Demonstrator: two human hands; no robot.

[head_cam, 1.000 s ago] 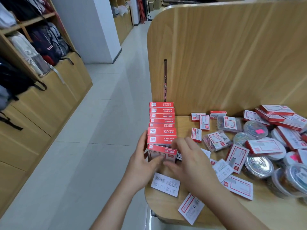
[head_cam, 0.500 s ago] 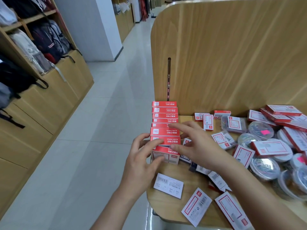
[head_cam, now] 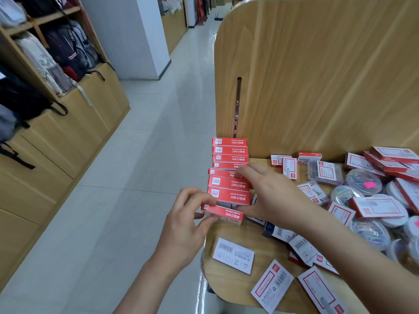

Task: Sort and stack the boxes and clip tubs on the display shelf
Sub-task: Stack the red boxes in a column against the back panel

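At 9 o'clock on the shelf (head_cam: 269, 250), the left grip (head_cam: 183, 225) pinches the front box (head_cam: 223, 213) while the right grip (head_cam: 269, 196), released, steadies the row (head_cam: 230, 150); best slide it flush, edges aligned.

This is a shop: backpacks (head_cam: 56, 53) hang on wooden shelves on the left, and many boxes (head_cam: 229, 168) sit on a display shelf (head_cam: 238, 236).
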